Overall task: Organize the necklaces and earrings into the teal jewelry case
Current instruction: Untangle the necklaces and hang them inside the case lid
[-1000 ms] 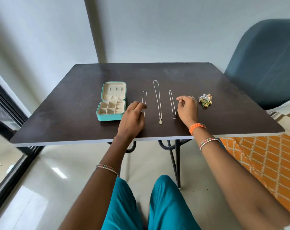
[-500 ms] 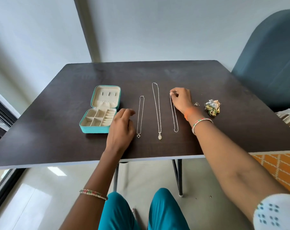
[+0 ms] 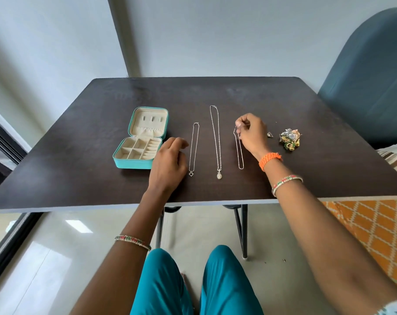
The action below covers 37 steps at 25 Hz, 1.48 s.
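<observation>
Right hand (image 3: 252, 135) now pinching plain chain (image 3: 239, 151), top end newly lifted off bench (image 3: 306, 105); left hand (image 3: 169, 162) resting relaxed, empty, beside teal jewelry case (image 3: 133, 163) — packing begins.

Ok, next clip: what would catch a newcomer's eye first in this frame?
Probably the three silver necklaces laid side by side mid-table, with the right hand pinching the top of the rightmost chain. Next, the open teal jewelry case at the left, its compartments empty, with the left hand resting on the dark table beside it. A small heap of colourful earrings sits far right.
</observation>
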Tool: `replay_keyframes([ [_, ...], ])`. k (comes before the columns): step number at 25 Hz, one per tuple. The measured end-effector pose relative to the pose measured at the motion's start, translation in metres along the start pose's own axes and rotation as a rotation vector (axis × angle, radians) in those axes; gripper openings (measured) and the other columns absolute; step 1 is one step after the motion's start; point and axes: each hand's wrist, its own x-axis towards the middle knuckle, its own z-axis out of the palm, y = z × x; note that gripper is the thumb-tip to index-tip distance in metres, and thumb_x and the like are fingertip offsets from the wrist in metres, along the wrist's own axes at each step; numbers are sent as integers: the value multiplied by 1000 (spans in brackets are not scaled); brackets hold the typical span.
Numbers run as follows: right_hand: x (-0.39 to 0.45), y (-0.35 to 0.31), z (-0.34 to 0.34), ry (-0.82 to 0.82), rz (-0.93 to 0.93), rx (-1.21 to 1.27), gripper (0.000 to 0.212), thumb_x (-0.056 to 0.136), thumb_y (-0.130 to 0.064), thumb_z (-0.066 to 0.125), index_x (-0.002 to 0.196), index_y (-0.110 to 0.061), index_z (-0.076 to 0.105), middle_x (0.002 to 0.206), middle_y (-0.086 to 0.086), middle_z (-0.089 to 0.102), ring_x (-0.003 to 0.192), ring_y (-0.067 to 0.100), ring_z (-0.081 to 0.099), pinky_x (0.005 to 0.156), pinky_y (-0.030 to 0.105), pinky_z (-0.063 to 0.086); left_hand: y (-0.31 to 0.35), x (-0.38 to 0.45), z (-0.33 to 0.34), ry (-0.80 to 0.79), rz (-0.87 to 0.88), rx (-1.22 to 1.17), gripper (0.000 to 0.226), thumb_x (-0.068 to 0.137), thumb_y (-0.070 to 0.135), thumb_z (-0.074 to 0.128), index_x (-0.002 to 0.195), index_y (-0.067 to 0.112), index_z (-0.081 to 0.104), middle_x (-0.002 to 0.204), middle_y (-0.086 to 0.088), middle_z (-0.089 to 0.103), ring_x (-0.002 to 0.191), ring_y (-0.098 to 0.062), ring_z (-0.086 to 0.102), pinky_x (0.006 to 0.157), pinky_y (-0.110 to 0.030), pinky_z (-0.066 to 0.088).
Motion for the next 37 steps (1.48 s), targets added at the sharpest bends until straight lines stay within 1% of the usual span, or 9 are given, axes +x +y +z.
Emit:
replay_keyframes([
  [5, -54, -54, -39, -10, -43, 92, 15, 91, -6, 52, 79, -12, 60, 78, 3, 66, 66, 10, 60, 60, 15, 46, 37, -2, -5, 100, -79, -290, 21, 80, 9, 48, 94, 9, 64, 95, -1, 67, 85, -13, 61, 81, -30, 51],
  [8, -80, -80, -58, -40, -53, 224, 20, 89, -13, 55, 73, -24, 58, 74, -4, 67, 72, 12, 63, 75, 28, 51, 79, 3, -11, -97, -102, -499, 22, 90, 23, 52, 103, 13, 67, 98, 2, 70, 92, -11, 64, 86, -28, 50],
  [12, -115, -114, -75, -89, 6, 415, 18, 90, -17, 57, 73, -23, 58, 69, -2, 66, 63, 9, 62, 68, 35, 55, 109, -10, -33, -297, -113, -834, 18, 96, 12, 52, 101, -2, 63, 74, 8, 69, 70, -2, 64, 74, -23, 55],
  [19, -153, -157, -90, -135, -13, 473, 19, 91, -10, 58, 75, -19, 60, 61, -3, 58, 51, 7, 54, 58, 29, 54, 118, -33, -78, -301, -210, -866, 8, 91, 12, 59, 83, 10, 63, 77, -2, 64, 76, -18, 57, 78, -30, 49],
  [23, -157, -157, -93, -162, 207, 702, 24, 98, -8, 43, 76, -16, 49, 57, -2, 44, 35, 4, 31, 34, 13, 26, 108, -37, -93, -382, -484, -1320, 22, 89, 10, 44, 68, 14, 48, 54, 3, 47, 51, -12, 47, 60, -26, 53],
  [26, -155, -141, -99, -154, 295, 702, 27, 100, -9, 38, 76, -18, 46, 46, -9, 40, 30, 3, 22, 33, 11, 17, 88, -44, -104, -286, -603, -1634, 23, 83, 20, 44, 60, 15, 48, 48, 6, 34, 41, -8, 31, 46, -22, 41],
  [29, -159, -130, -95, -143, 343, 723, 21, 98, -12, 44, 79, -17, 52, 45, -10, 39, 32, 2, 23, 33, 12, 18, 78, -51, -100, -147, -662, -1780, 23, 83, 21, 48, 62, 14, 54, 49, 6, 39, 43, -6, 34, 46, -19, 40],
  [33, -169, -147, -87, -394, 135, 279, 11, 93, -15, 57, 85, -14, 64, 57, -7, 49, 36, -4, 40, 38, 8, 31, 82, -46, -87, -47, -668, -1694, 22, 95, 15, 44, 84, 11, 63, 67, 2, 61, 60, -7, 57, 66, -21, 55],
  [37, -171, -169, -88, -753, -80, 226, 12, 91, -2, 57, 97, -4, 67, 69, 7, 58, 48, -2, 51, 45, 6, 35, 96, -53, -83, -373, -578, -1289, 29, 98, 15, 34, 87, 12, 61, 80, -7, 61, 59, -13, 57, 57, -24, 53],
])
